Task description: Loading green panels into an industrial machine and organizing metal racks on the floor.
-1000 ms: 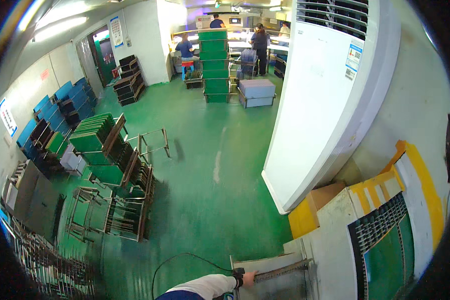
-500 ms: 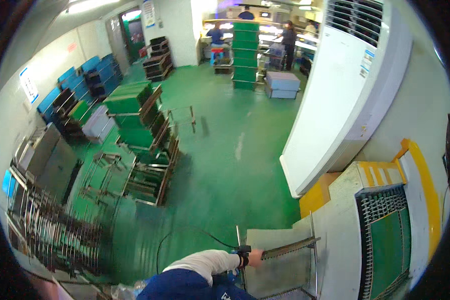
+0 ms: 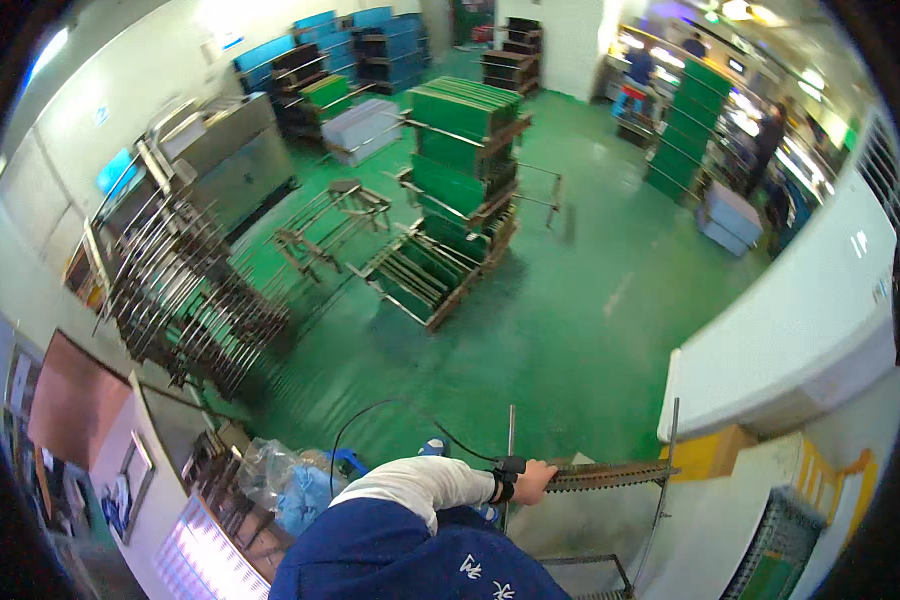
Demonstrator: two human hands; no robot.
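Note:
My left hand is closed round the near end of a toothed bar on a metal rack. The rack's thin upright posts rise at both ends of this bar, and a second toothed bar shows lower down. A black wrist strap with a dark cable sits at my left wrist, below a white sleeve. Grey-white panelling lies behind the rack's frame. My right hand is out of view.
Stacked racks of green boards stand mid-floor, beside low metal frames. Many nested metal racks line the left. A clear plastic bag lies near my left side. A white air conditioner stands right; people work at far benches.
My view has swung left, so the room appears shifted to the right and tilted. My left hand stays closed on the rack's toothed bar.

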